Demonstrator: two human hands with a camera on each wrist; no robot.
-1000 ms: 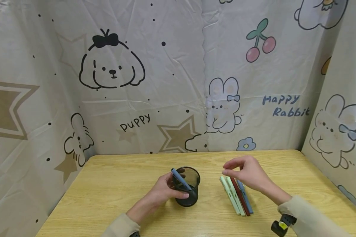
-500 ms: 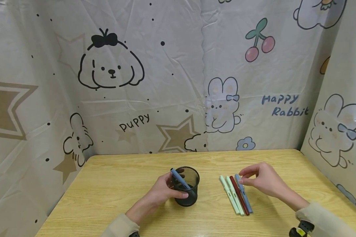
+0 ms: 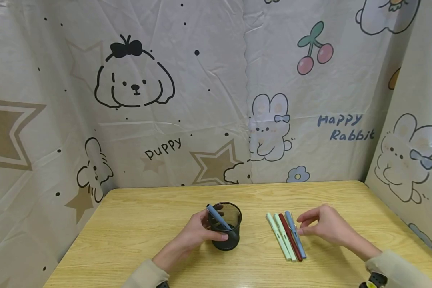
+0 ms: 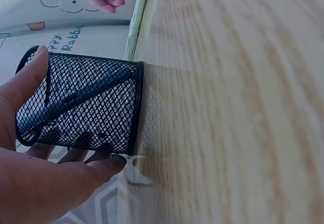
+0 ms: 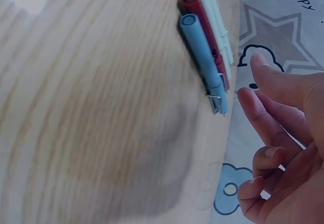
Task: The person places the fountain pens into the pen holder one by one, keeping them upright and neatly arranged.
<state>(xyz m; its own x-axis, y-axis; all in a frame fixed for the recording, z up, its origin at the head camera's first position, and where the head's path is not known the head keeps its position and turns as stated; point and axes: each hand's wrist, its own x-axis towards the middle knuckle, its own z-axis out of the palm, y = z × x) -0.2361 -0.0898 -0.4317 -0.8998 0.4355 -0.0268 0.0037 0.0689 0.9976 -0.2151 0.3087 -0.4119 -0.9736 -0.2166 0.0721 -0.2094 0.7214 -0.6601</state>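
Observation:
My left hand (image 3: 193, 235) grips a black mesh pen holder (image 3: 233, 241), thumb at the front and fingers behind. A blue pen (image 3: 219, 217) leans inside the holder, its top end over the rim; the left wrist view shows it through the mesh (image 4: 91, 118). On the table, two light green pens (image 3: 279, 237), a dark red pen (image 3: 290, 237) and another blue pen (image 3: 295, 235) lie side by side. Just right of that blue pen, my right hand (image 3: 327, 227) hovers with loosely bent fingers and holds nothing. In the right wrist view, its fingertips (image 5: 247, 98) are apart from the pens.
The wooden table (image 3: 147, 216) reaches back to a patterned cloth (image 3: 201, 100) that hangs behind it and along both sides. Between the pen holder and the row of pens lies a stretch of bare tabletop.
My right hand has moved from above the pens to the right and down, to beside the blue pen. My left hand and the pen holder have stayed in place.

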